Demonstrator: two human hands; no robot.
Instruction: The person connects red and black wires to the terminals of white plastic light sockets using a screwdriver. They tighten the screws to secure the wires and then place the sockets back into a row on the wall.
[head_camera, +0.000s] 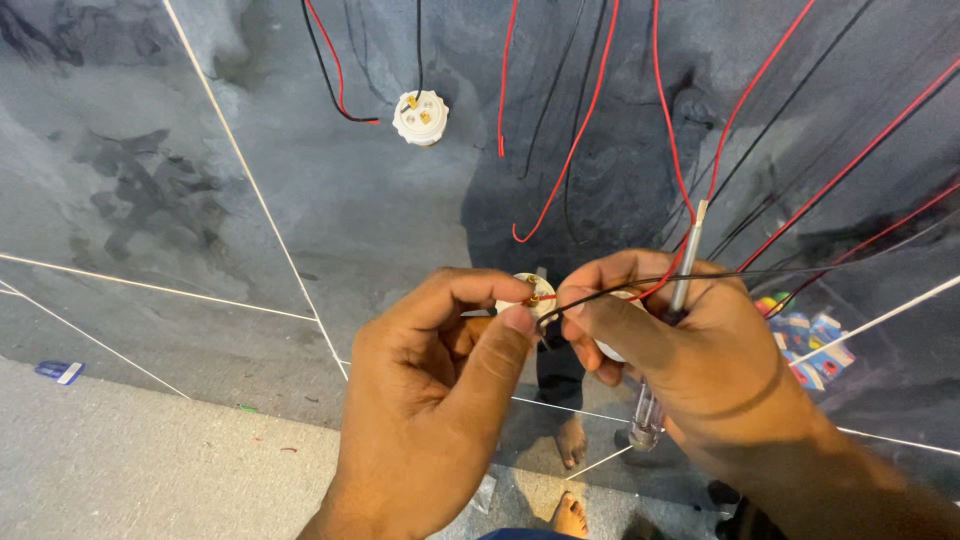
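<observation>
Between the two hands, near the middle of the view, a small white lamp holder (528, 296) is pinched by the thumb and forefinger of the left hand (430, 400), its round face with brass terminals turned up and toward the right. A black wire (700, 276) and a red wire (668, 272) are led into that face from the right, where they are gripped by the fingers of the right hand (690, 350). The wires run roughly level, left to right, so the holder lies just left of the right fingertips, almost touching them. A screwdriver (668, 340) with a clear handle is clamped in the same right hand, its long axis near upright, blade end up. Farther off, a second white holder (420, 117) hangs on wires against the grey wall (150, 150). Bare feet (571, 480) are seen below.
</observation>
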